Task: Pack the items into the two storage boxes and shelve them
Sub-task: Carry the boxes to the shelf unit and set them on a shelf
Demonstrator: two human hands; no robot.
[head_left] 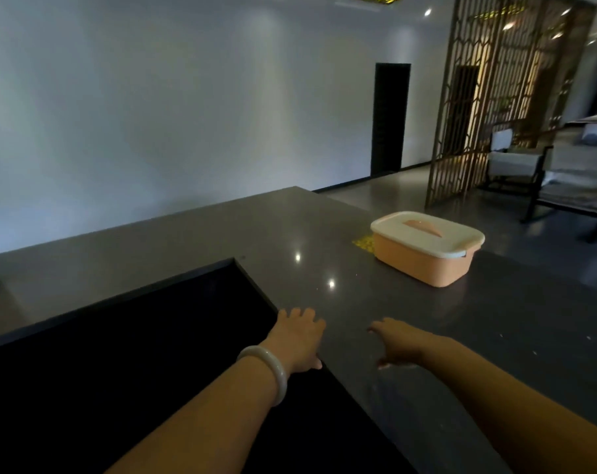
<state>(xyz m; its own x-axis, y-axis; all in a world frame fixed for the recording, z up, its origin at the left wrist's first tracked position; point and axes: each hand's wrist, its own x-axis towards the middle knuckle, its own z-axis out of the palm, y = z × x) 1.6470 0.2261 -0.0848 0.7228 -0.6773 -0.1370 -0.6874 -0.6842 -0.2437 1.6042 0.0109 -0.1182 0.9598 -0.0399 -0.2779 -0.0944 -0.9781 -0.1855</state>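
Orange storage box [423, 258], white lid closed, sits far right on the grey counter [221, 241], well beyond the left hand [298, 340] and right hand [397, 343], both spread, empty, seemingly reaching toward it.

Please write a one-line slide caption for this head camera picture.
Both empty hands, left and right, reach over the counter toward a closed orange box.

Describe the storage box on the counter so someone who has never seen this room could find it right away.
Start at the long dark grey counter and follow it toward its far right end, near the wooden lattice screen. The storage box sits there: peach-orange, rectangular, with a cream lid closed on top, the only container on the counter.
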